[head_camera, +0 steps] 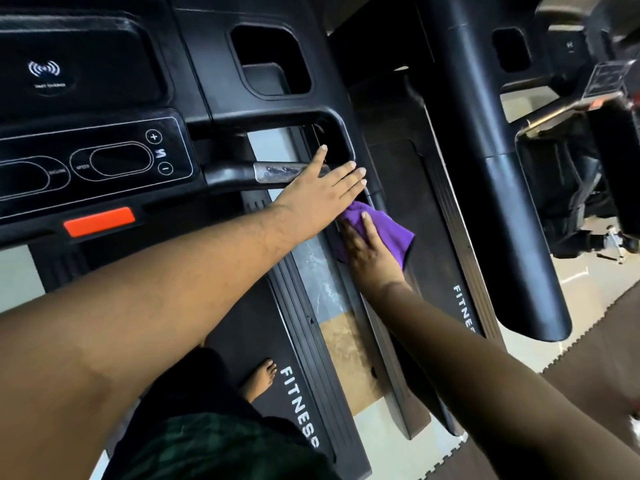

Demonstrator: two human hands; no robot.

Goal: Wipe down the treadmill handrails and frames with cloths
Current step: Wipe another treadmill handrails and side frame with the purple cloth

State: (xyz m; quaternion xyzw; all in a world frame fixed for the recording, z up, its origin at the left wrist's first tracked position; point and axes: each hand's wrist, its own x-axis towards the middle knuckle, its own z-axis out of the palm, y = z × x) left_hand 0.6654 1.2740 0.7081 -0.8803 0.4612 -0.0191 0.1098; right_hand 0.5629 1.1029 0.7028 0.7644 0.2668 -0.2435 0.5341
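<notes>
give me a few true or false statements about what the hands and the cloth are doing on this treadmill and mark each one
1. The right hand presses a purple cloth against the treadmill's right handrail. True.
2. The left hand holds a second cloth. False: its fingers are straight and it holds nothing, reaching over the metal grip sensor.
3. The orange-red stop button sits below the console panel. True.
4. The cloth lies on the running belt. False: it is up at the handrail under the right hand.
5. The person wears shoes. False: a bare foot stands on the belt.
</notes>
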